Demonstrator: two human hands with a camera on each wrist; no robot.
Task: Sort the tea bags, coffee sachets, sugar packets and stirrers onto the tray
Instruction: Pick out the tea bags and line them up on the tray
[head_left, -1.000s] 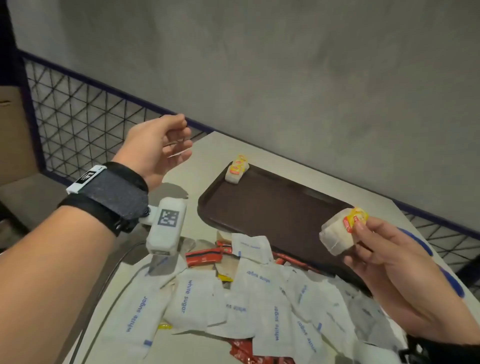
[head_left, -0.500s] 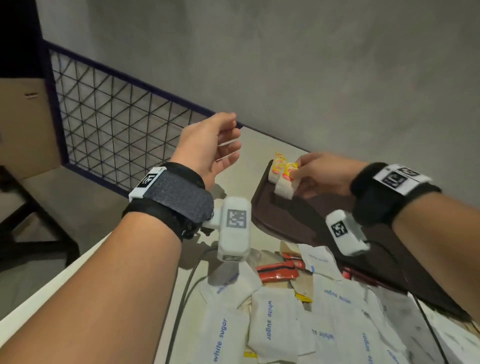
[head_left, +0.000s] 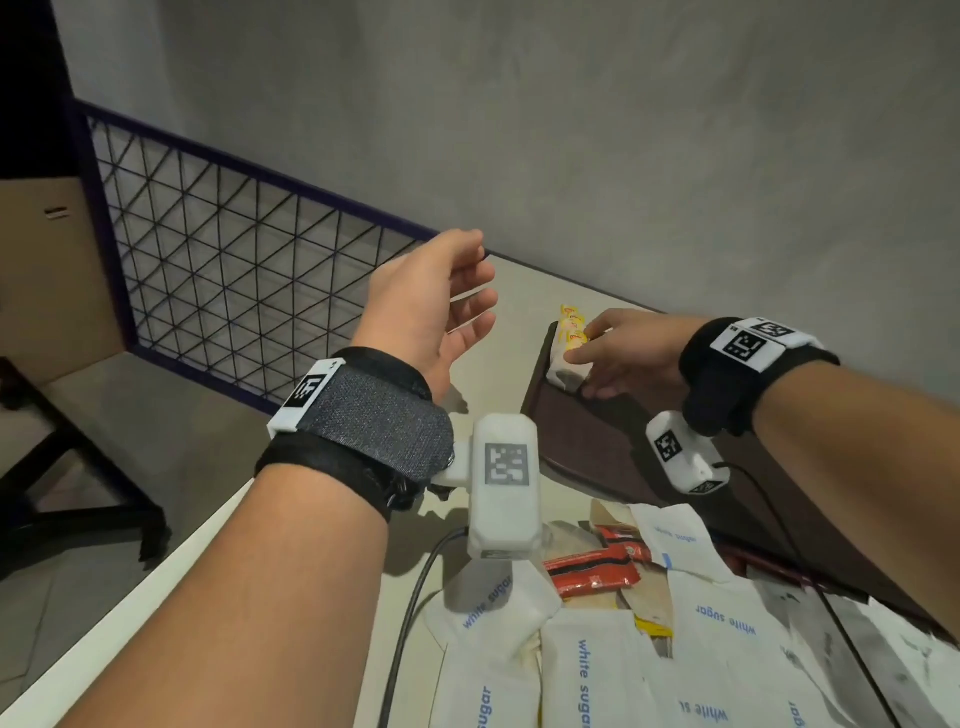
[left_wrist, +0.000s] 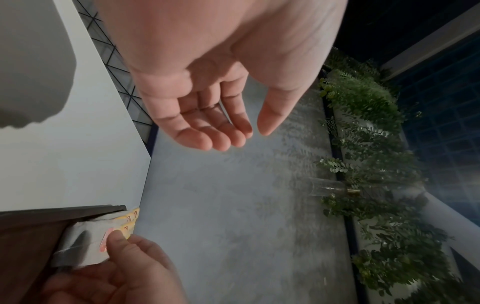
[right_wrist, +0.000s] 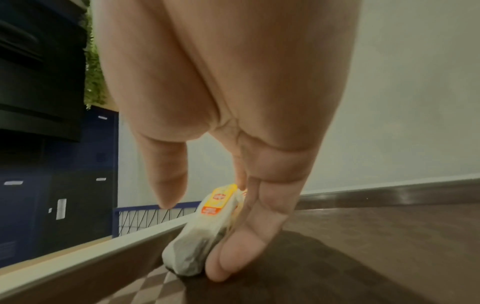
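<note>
Tray corner: right hand pinching tea bag; left hand raised, relaxed.

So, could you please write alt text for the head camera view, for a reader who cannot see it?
The right hand touches tea bags at the far corner of a brown tray, while the left hand hovers open and empty above the table. White sugar packets and red sachets lie piled in front of the tray.

Grey wall behind the pale table; a wire fence at left, green foliage beyond.
</note>
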